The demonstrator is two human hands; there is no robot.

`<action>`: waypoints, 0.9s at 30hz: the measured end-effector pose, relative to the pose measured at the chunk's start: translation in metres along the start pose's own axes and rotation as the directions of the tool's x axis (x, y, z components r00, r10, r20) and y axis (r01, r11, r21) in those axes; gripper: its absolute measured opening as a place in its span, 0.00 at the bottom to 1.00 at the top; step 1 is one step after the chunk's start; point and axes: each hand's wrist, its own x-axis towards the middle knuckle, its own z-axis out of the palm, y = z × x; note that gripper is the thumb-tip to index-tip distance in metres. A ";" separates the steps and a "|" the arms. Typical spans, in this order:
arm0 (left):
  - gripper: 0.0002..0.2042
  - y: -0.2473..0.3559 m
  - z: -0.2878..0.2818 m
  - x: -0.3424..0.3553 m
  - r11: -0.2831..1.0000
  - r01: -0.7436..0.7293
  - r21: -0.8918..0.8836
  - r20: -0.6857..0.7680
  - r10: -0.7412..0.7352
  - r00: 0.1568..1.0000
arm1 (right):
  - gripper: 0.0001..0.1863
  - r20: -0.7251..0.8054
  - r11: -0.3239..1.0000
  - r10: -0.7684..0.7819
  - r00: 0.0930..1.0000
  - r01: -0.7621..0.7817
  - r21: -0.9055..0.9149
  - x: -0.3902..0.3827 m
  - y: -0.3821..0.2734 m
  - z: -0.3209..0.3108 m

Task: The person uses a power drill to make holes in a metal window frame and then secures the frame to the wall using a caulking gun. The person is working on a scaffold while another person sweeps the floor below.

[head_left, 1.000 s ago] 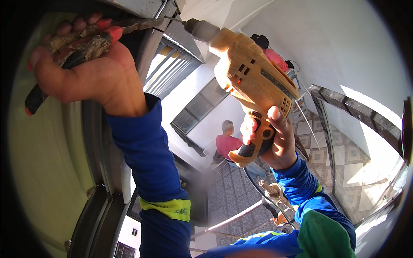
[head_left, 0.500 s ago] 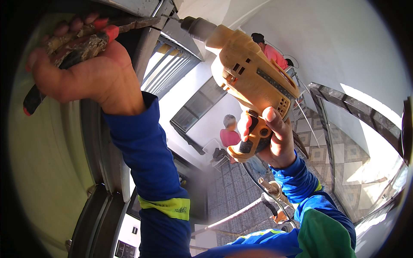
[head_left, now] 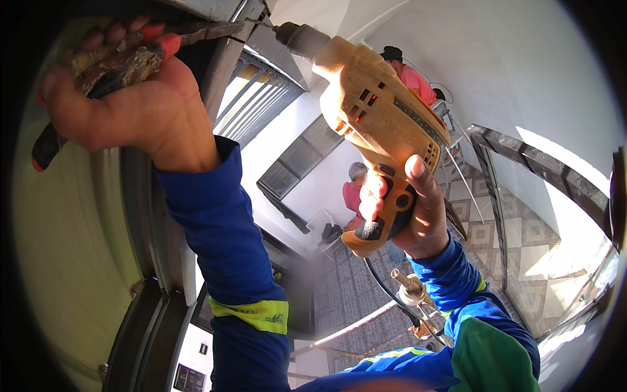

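Note:
My right hand (head_left: pixel 424 215) is wrapped round the handle of a dusty yellow corded drill (head_left: pixel 385 111), with fingers at its trigger. The drill points up and left, and its thin bit (head_left: pixel 260 24) reaches a grey metal frame (head_left: pixel 222 72) at the top; whether the tip is in the metal I cannot tell. At the upper left my left hand (head_left: pixel 130 111) is closed on worn pliers (head_left: pixel 130 68) with red and black handles and a ragged wrapping. Their jaws extend right, to the frame beside the bit.
Below the drill stands a scaffold pole (head_left: pixel 408 284) with a pipe joint, near the hanging cord (head_left: pixel 385 287). A person in pink (head_left: pixel 418 85) is by a ladder (head_left: pixel 457 157); another (head_left: pixel 353 196) is farther below. A dark metal frame (head_left: pixel 542 163) stands at right.
The drill's body and handle have dipped and swung slightly left with my right hand, while its bit stays near the frame. My left hand hardly moves. The lower person in pink has shifted.

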 end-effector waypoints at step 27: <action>0.22 0.000 -0.011 0.010 0.998 0.061 0.002 0.035 -0.061 0.998 | 0.21 0.017 0.996 -0.051 0.999 0.052 -0.070 0.002 -0.005 0.004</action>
